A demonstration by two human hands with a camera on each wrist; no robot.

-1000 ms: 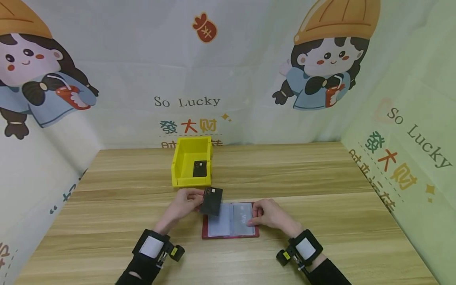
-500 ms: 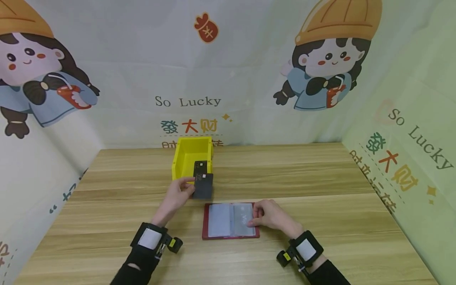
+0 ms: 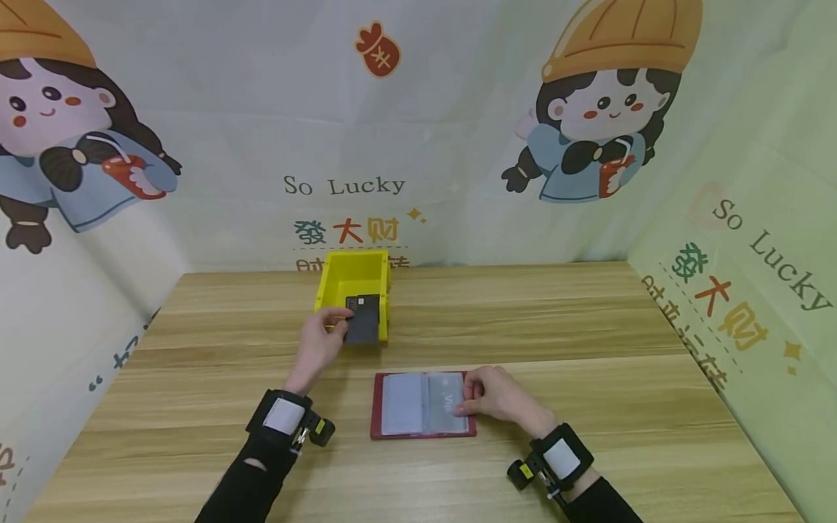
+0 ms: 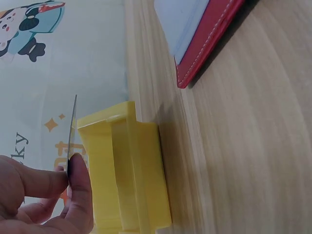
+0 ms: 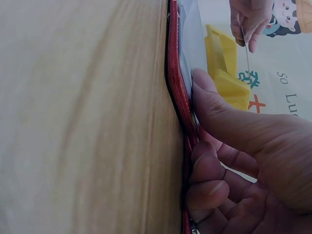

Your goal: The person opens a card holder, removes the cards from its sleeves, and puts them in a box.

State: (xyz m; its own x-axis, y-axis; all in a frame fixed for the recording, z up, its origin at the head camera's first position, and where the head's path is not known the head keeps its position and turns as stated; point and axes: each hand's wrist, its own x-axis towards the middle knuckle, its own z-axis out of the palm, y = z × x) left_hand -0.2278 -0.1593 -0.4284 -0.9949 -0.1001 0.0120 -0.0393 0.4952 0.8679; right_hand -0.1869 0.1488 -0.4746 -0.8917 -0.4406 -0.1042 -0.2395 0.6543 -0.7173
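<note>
In the head view, my left hand [image 3: 319, 345] pinches a black card [image 3: 362, 323] by its left edge, over the front of the yellow bin [image 3: 355, 270]. The left wrist view shows the card [image 4: 72, 126] edge-on between thumb and fingers, apart from the bin. The other black card inside the bin is hidden behind the held one. A red card holder [image 3: 376, 410] lies open on the table, showing clear sleeves. My right hand [image 3: 500, 392] grips its right edge; in the right wrist view the thumb [image 5: 214, 105] presses on the sleeve and the fingers curl at the cover's edge.
The wooden table [image 3: 588, 312] meets a printed cloth backdrop [image 3: 458, 145] at the back and sides. The bin stands near the back edge, left of centre. Each wrist wears a strapped camera, such as the left camera [image 3: 320, 430].
My left hand has carried the black card from above the card holder, away and to the left, to the bin's front. My right hand has stayed on the card holder.
</note>
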